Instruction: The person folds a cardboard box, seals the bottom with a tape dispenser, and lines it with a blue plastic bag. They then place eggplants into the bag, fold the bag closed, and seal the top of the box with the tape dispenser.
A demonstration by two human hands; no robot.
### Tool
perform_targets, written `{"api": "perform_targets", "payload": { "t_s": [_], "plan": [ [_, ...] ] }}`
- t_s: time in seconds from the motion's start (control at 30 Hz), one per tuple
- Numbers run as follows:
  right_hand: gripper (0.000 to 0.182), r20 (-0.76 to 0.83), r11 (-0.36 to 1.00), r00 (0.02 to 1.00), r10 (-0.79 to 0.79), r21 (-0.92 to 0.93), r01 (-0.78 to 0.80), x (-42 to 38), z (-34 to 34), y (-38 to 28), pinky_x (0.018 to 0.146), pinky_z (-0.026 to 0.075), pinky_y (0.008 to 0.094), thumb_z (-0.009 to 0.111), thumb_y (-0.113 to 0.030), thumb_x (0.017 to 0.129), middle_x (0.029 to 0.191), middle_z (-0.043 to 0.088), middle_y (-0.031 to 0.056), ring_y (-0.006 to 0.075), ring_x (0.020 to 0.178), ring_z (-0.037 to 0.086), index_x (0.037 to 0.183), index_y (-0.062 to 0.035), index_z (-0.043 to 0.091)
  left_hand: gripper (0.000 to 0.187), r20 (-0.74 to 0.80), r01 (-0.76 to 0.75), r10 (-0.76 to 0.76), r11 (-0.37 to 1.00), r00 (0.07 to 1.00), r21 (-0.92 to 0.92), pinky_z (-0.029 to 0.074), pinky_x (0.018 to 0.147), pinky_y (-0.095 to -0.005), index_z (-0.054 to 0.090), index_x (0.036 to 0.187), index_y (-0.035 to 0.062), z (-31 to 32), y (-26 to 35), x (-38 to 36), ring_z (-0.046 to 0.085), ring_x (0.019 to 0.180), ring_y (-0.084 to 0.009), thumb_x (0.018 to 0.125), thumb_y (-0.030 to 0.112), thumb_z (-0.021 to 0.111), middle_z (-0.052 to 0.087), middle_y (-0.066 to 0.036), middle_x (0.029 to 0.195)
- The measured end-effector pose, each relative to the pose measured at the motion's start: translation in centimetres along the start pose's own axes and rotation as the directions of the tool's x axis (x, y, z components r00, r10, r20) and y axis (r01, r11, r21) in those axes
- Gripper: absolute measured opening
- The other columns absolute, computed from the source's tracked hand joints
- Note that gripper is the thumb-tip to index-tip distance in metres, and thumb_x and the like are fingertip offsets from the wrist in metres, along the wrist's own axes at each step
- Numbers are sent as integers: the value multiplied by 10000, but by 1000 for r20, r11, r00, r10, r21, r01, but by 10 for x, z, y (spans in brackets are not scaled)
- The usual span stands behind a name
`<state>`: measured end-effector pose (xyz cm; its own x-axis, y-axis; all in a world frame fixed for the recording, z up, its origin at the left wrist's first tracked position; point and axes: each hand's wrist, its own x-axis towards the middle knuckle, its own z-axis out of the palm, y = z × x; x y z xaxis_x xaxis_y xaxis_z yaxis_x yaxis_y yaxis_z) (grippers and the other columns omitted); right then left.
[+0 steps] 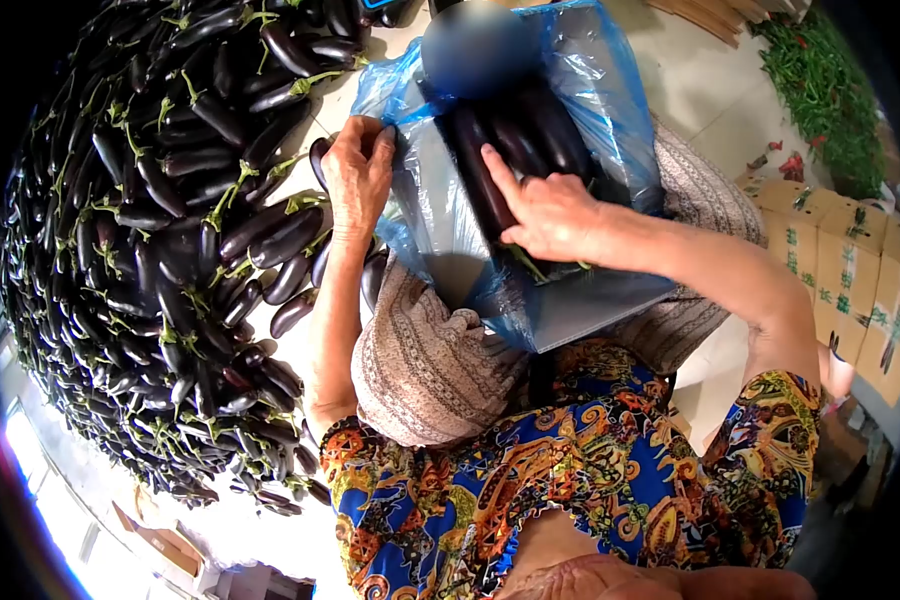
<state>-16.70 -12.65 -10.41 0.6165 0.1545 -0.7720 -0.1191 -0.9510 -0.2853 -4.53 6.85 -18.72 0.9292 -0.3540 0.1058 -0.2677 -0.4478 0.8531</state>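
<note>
Box at 12 o'clock, blue bag lining it, packed eggplants inside: dark purple, glossy, side by side. Left hand pinches bag edge at 11. Right hand on eggplants, index extended; can't tell if gripping.

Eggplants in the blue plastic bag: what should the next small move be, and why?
Probably the right hand should nudge the eggplants straight: its index finger lies over them, while the left hand holds the blue plastic bag by its edge.
</note>
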Motion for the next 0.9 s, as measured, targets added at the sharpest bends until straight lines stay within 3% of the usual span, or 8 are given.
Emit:
{"api": "perform_targets", "payload": {
  "t_s": [0.17,0.23,0.3,0.4,0.6,0.63,0.73,0.9],
  "plan": [
    [537,-572,994,820,-26,72,82,59,-29,63,954,428,468,584,-352,877,1129,604,251,385,1175,518,1244,31,503,159,20,29,-28,999,999,-33,493,656,-309,610,909,-24,3,-3,1,623,643,-199,858,122,648,659,-136,734],
    [508,-300,981,954,24,191,36,89,-35,73,926,433,473,573,-299,846,1111,593,279,417,1126,537,1214,45,507,157,10,34,-34,999,999,-5,492,653,-313,608,905,-20,6,1,-1,620,638,-199,861,126,645,657,-134,732],
    [439,-301,913,924,-234,259,316,124,-24,99,881,464,424,600,-256,784,1074,614,238,380,1013,597,1103,45,582,153,3,25,-25,999,1000,-27,490,647,-320,603,905,-12,6,5,-2,612,624,-203,865,131,641,652,-134,726],
    [388,-5,792,997,83,608,-63,110,-58,82,829,480,406,752,-301,671,1025,643,67,205,1020,574,996,-106,669,154,11,25,-25,1000,1000,-8,491,643,-323,595,906,-14,2,10,-5,611,619,-210,866,127,641,650,-138,727],
    [421,25,740,986,165,657,-140,100,-73,73,909,476,398,776,-283,652,1091,627,74,224,1082,557,1014,-89,682,158,6,28,-28,998,1000,-56,487,638,-324,596,908,-18,5,10,-4,606,616,-214,869,128,643,649,-136,726],
    [476,-82,665,996,29,746,43,70,-77,78,917,478,421,772,-282,659,1095,621,104,243,1101,555,1056,-47,657,158,4,30,-30,998,1000,-59,486,636,-324,597,910,-18,4,9,-5,604,615,-213,871,129,642,649,-135,726],
    [829,-121,776,981,149,630,-41,70,-80,83,896,499,396,767,-351,687,1199,560,190,283,1087,565,1332,68,456,161,-1,67,-67,998,998,-20,487,640,-326,599,911,-20,5,4,-8,604,619,-213,874,131,639,651,-137,733],
    [793,-406,959,914,15,264,102,109,-35,117,1127,290,371,608,-435,853,1451,375,262,340,1381,332,1413,60,343,165,-45,64,-66,997,997,-52,491,646,-335,594,909,-26,11,9,-9,612,630,-224,877,131,633,652,-146,740]
  ]
}}
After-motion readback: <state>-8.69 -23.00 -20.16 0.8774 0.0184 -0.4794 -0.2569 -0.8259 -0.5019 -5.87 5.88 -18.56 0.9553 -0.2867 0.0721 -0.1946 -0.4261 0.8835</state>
